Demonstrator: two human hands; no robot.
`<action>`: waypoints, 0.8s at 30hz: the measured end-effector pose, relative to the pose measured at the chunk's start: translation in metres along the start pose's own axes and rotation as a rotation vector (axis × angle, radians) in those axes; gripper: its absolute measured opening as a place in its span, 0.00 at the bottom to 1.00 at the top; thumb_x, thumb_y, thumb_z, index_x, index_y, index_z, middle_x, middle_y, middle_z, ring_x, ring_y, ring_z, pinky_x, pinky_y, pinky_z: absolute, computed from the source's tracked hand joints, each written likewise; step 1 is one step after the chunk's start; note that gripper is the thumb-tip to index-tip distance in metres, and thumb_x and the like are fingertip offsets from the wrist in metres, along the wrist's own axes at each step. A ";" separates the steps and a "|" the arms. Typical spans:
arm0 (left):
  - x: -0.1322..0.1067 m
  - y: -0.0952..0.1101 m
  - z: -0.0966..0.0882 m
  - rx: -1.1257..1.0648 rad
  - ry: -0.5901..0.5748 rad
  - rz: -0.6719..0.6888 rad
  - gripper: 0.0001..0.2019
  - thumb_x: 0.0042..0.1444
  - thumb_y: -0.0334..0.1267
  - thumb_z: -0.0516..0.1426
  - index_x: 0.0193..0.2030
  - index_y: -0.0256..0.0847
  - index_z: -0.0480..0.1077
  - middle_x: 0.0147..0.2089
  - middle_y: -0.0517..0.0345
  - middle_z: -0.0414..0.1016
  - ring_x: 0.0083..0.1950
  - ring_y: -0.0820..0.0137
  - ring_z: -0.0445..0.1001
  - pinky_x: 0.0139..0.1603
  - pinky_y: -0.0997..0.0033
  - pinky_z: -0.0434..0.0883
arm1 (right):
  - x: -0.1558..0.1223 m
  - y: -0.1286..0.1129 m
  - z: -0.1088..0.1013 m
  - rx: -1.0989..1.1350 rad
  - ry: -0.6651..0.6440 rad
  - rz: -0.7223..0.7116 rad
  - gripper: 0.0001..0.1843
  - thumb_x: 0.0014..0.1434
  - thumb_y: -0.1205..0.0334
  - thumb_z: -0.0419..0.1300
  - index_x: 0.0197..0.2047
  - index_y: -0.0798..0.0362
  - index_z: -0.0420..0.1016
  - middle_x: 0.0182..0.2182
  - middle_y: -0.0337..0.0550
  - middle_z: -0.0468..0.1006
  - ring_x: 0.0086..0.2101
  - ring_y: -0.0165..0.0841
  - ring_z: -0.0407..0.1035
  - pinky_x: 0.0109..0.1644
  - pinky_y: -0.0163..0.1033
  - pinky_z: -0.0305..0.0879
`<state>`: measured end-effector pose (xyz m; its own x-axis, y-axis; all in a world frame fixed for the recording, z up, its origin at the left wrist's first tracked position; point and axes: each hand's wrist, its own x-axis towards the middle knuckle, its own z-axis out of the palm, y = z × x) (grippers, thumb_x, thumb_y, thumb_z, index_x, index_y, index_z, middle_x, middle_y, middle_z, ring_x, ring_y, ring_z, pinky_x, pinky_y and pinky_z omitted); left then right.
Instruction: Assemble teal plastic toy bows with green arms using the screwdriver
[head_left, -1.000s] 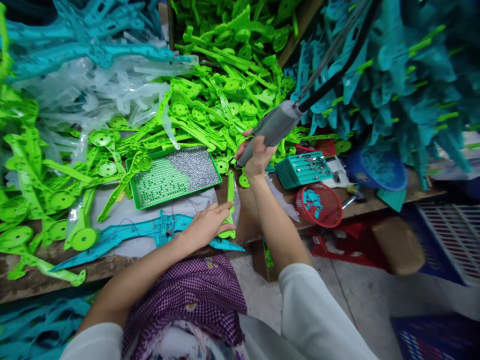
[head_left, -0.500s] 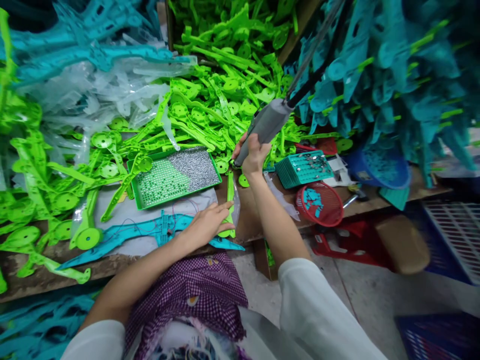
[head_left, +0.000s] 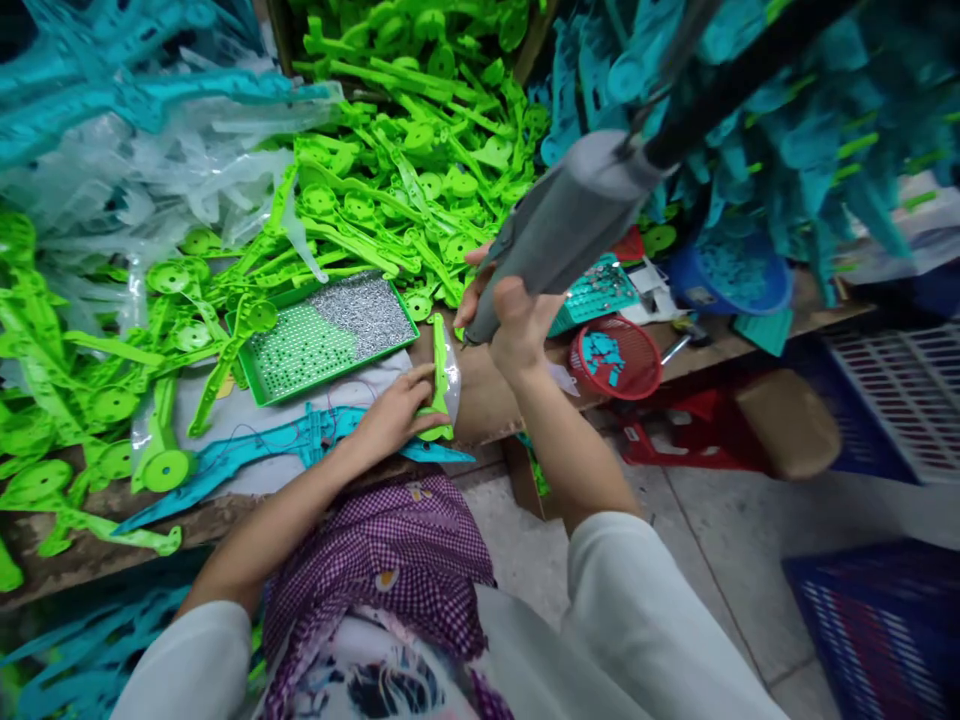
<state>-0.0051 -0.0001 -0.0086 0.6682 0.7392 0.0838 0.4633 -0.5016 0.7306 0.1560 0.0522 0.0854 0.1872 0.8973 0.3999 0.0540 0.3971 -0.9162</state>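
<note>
A green arm (head_left: 440,365), mid-frame and gripped by the left hand (head_left: 397,408), looks unfinished, the grey driver (head_left: 566,225) clasped in the right hand (head_left: 523,325) having its tip near but apart; farther out, 1 green tray (head_left: 253,385) left of centre holds silvery bits (head_left: 356,312), 1 red basket (head_left: 642,368) right of centre blue pieces (head_left: 602,357).

"What's underfoot?"
"Grey floor (head_left: 675,590) with thin dark lines, well below the right grip (head_left: 521,330)."
"And the bench (head_left: 487,395)?"
"Brown, running under that grip and off to either side."
"Something red?"
"A red frame (head_left: 686,425) and brown pad (head_left: 787,425), low to its right; a blue crate (head_left: 877,620) sits lower still."
"Light?"
"Dim, darkest up and right of it."
</note>
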 end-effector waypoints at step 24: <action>-0.033 0.011 0.008 0.181 0.014 -0.067 0.17 0.55 0.43 0.62 0.50 0.40 0.70 0.51 0.52 0.75 0.51 0.60 0.73 0.51 0.59 0.69 | -0.046 0.007 -0.003 -0.012 -0.011 0.059 0.29 0.48 0.28 0.57 0.33 0.48 0.74 0.15 0.31 0.67 0.16 0.29 0.66 0.20 0.36 0.64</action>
<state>-0.0169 -0.0334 -0.0087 0.6249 0.7791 0.0499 0.6041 -0.5230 0.6013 0.1504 0.0133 0.0609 0.1792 0.9213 0.3451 0.0550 0.3408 -0.9385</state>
